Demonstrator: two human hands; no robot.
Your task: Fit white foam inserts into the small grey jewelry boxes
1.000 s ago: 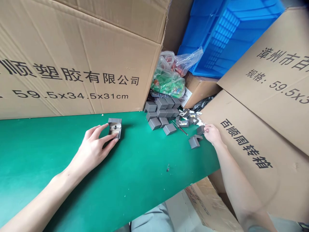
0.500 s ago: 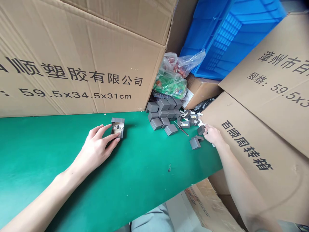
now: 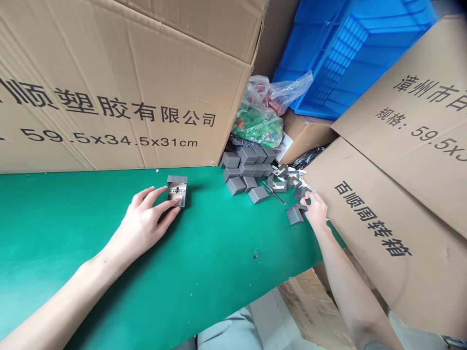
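The left hand [image 3: 143, 228] lay on the green counter [image 3: 219, 272], its fingers [image 3: 164, 203] spread and curved, their tips against the side of a small grey box [image 3: 177, 191]. Whether they were gripping it or only touching, I could not tell. The box sat open near the counter's far edge, with a pale insert and a dark fitting inside. Behind it rose a printed cardboard carton [image 3: 109, 92]. Further right, a heap of matching grey boxes [image 3: 245, 167] was piled against the cartons, with a slim metal tool [image 3: 275, 193] lying at its foot. The change came at the right: the right hand [image 3: 314, 210] had shifted lower and turned, and its fingers [image 3: 313, 197] were now curled just beside a grey box [image 3: 295, 214] with its flap raised — contact was unclear. Behind the heap were plastic bags [image 3: 257, 121] and a blue plastic crate [image 3: 350, 53], and a second carton [image 3: 379, 228] leaned in at the far right.
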